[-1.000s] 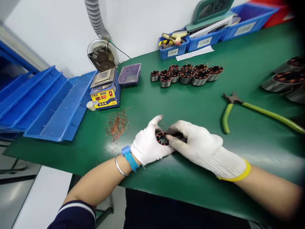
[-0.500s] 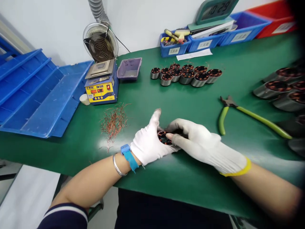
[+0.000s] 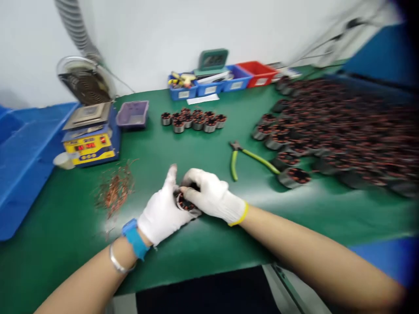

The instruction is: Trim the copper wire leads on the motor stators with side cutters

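Observation:
Both hands wear white gloves and meet over the green mat [image 3: 209, 244] near its front edge. My left hand [image 3: 162, 211] cradles a small round stator wound with copper wire [image 3: 183, 203], its thumb pointing up. My right hand [image 3: 211, 194] closes over the same stator from the right, fingers curled on its top and side. A blue strap and a metal bangle sit on my left wrist. The picture is smeared by motion.
A pile of cut copper wire bits [image 3: 114, 189] lies left of the hands. Green-handled pliers [image 3: 248, 157] lie to the right. A row of stators [image 3: 193, 120] stands further back, a large heap of stators [image 3: 340, 131] at right. A solder pot [image 3: 90, 137], purple tray [image 3: 132, 114] and blue bins [image 3: 203, 85] stand behind.
The view has swung right and pulled back, bringing the big heap of stators into sight. Both hands stay together on the same stator.

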Motion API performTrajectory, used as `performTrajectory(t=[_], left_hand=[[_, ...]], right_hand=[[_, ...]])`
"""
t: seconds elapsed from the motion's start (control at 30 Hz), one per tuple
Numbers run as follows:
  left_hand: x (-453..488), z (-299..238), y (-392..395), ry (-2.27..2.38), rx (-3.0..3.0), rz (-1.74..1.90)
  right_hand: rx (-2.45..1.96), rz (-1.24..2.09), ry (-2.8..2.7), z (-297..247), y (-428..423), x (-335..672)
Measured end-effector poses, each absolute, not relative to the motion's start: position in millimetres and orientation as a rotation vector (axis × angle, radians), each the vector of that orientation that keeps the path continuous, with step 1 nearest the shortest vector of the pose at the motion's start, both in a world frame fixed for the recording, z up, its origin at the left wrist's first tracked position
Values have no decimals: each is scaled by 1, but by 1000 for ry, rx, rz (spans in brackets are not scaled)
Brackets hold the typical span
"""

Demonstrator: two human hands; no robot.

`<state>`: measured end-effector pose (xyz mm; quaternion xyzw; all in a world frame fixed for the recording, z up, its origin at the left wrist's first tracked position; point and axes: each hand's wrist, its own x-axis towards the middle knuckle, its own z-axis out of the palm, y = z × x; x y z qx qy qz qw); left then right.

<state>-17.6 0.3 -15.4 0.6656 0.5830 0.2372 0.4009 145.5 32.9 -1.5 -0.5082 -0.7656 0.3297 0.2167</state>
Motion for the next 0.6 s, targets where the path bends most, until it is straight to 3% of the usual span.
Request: performTrajectory(t=[0.43,0.6], left_hand=[[-16,-11,4,1462,1602,612],[-16,-7,5,1424,1586,634]], right_hand=[[-1314,819,-2202,0,34,149],[-1506,849,-2218,6,32,172]])
